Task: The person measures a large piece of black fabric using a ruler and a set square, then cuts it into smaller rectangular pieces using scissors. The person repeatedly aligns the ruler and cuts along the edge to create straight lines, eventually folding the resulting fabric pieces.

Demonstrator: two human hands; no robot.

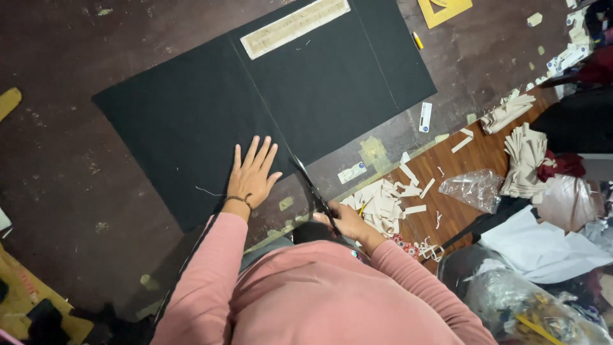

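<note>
Covering the dark worn table (76, 191), a large black felt sheet (191, 108) lies flat with a pale wooden ruler (295, 27) near its far edge. Left hand (252, 174) presses it, fingers spread. Right hand (348, 223) grips black scissors (313, 190), blades at the near edge, beside cream paper scraps (383, 201).

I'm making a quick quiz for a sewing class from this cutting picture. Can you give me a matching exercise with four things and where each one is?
Things:
1. left hand
2. scissors
3. long ruler
4. heap of cream paper strips

Places:
A. at the far edge of the black fabric
B. flat on the black fabric, fingers spread
C. on the floor to the right of the right hand
D. in the right hand, blades at the fabric's near edge

Pairs: 1-B, 2-D, 3-A, 4-C
</note>
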